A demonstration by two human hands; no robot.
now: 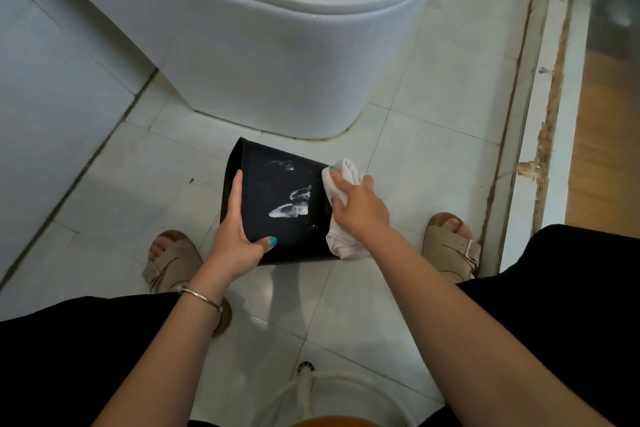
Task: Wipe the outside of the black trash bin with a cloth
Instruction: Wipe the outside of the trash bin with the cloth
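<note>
The black trash bin [277,204] was tipped on its side just above the bathroom floor [433,156], near the toilet [277,45]. The left hand [239,243] gripped its near edge, thumb on the upper face. The right hand [360,208] clutched a bunched white cloth [343,180] against the bin's right side. It looked light, stiff plastic, probably slick, and best held at the rim. White smears remained.

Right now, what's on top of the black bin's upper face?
White smears streak the upturned face of the bin. The left hand grips its near left edge. The right hand presses a white cloth on its right edge, hiding that side.
</note>
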